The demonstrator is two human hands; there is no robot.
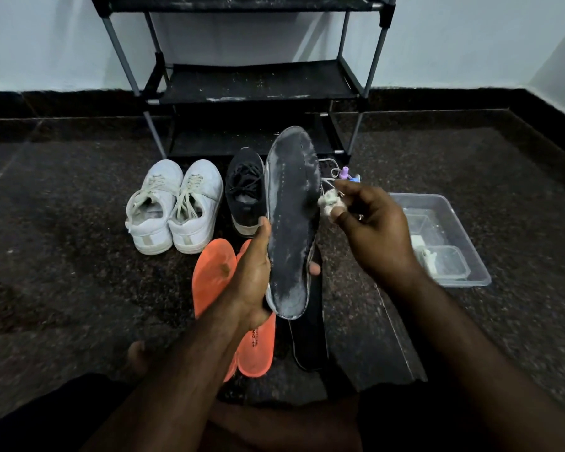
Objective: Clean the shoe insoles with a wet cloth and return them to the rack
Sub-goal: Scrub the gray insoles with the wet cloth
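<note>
My left hand (253,275) grips a dark grey insole (291,220) near its heel and holds it upright; white dust streaks its surface and edges. My right hand (372,230) pinches a small wadded white cloth (328,202) right beside the insole's right edge. Two orange insoles (214,272) lie on the floor under my left hand. Another dark insole (309,340) lies flat below the held one. The black shoe rack (258,83) stands against the wall behind, its shelves dusty.
A pair of white sneakers (173,207) and one black sneaker (245,190) stand before the rack. A clear plastic tub (437,239) with smaller containers and a cloth inside sits on the floor to the right. A second shoe's laces show behind the held insole.
</note>
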